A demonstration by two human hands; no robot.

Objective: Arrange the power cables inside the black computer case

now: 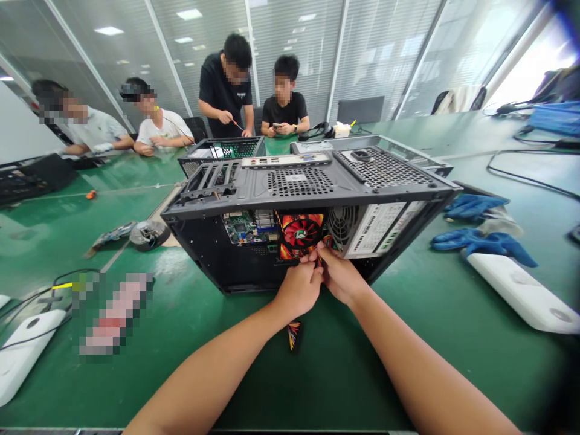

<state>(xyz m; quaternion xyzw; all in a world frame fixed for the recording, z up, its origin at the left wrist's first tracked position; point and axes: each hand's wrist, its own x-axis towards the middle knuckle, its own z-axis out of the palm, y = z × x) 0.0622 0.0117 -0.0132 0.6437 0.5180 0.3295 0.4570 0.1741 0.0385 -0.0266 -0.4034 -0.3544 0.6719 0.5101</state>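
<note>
Black metal computer case [254,181] on a green desk [181,308]: left hand [299,289] and right hand [342,277] pinch one multicoloured wire bundle [293,336] near one red-black fan [299,232]; one large white label [378,226], print illegible.

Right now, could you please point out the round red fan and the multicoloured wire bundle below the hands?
Round red fan [301,234]: head view, on its hub.
Multicoloured wire bundle [293,336]: head view, on its coloured wires.

Blue gloves [484,241] lie beside a long white device [521,291].
</note>
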